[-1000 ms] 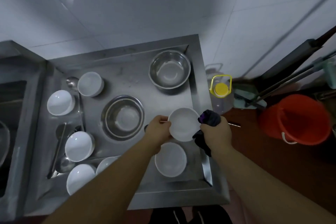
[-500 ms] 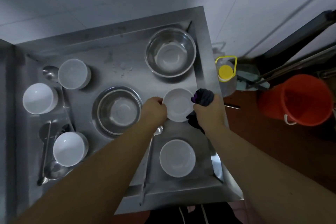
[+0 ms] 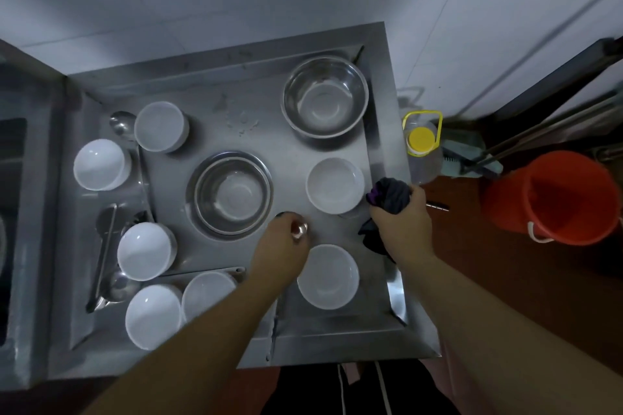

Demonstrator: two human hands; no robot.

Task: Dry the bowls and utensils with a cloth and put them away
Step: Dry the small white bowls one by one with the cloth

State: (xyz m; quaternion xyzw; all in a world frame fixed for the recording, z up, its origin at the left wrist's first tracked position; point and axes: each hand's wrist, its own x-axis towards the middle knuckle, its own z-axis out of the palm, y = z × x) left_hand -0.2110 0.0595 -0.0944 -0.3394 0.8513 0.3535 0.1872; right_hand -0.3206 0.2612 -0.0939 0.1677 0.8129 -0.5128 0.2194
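White bowl (image 3: 335,185) is set upright on the steel tray (image 3: 219,104), right of the middle steel bowl (image 3: 232,193). Dark cloth (image 3: 391,196) is bunched in the curled fingers of the right hand (image 3: 403,229), just beside it. A spoon (image 3: 299,229) is pinched by the left hand (image 3: 281,248).

left hand (image 3: 281,246) covers most of a spoon (image 3: 299,230); its grip is unclear.

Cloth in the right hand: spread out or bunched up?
Bunched. The dark cloth sits wadded in the right hand, which grips it; one end hangs below the fist.
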